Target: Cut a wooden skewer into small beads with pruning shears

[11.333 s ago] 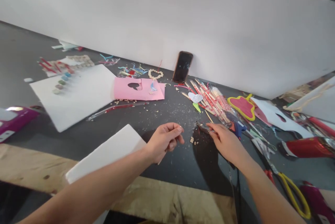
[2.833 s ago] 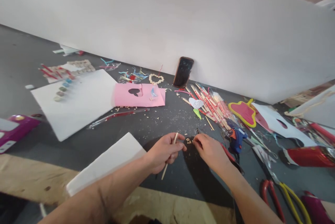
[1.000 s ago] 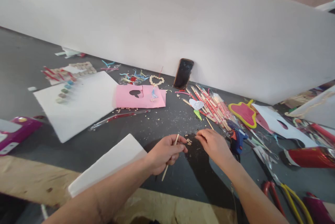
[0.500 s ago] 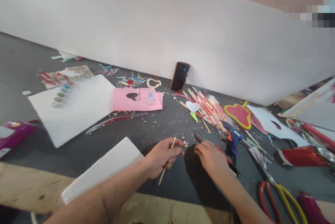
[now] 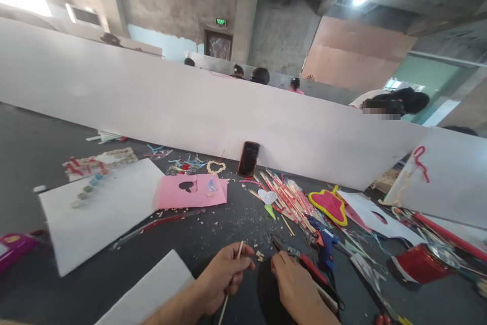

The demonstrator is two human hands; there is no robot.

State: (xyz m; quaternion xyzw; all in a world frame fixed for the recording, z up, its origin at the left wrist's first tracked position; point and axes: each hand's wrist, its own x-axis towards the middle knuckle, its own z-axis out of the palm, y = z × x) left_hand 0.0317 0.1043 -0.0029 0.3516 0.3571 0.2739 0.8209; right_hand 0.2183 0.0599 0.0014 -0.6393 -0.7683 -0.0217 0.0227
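My left hand is closed around a thin wooden stick, whose pale tip sticks up above the fingers. My right hand is low over the dark table with its fingers curled together and pointing down; what they hold, if anything, is hidden. Just beyond and beside it lie red-handled pliers, partly covered by the hand. Between the two hands a few short cut bits of stick rest on the table. A white board lies by my left forearm.
A pink card and a large white sheet lie to the left. A phone leans on the white partition. Wrapped sticks, a blue glue gun, scissors and a red can are on the right.
The camera has tilted up, bringing the room and people behind the partition into view. My left hand still holds the stick; my right hand stays beside the pliers.
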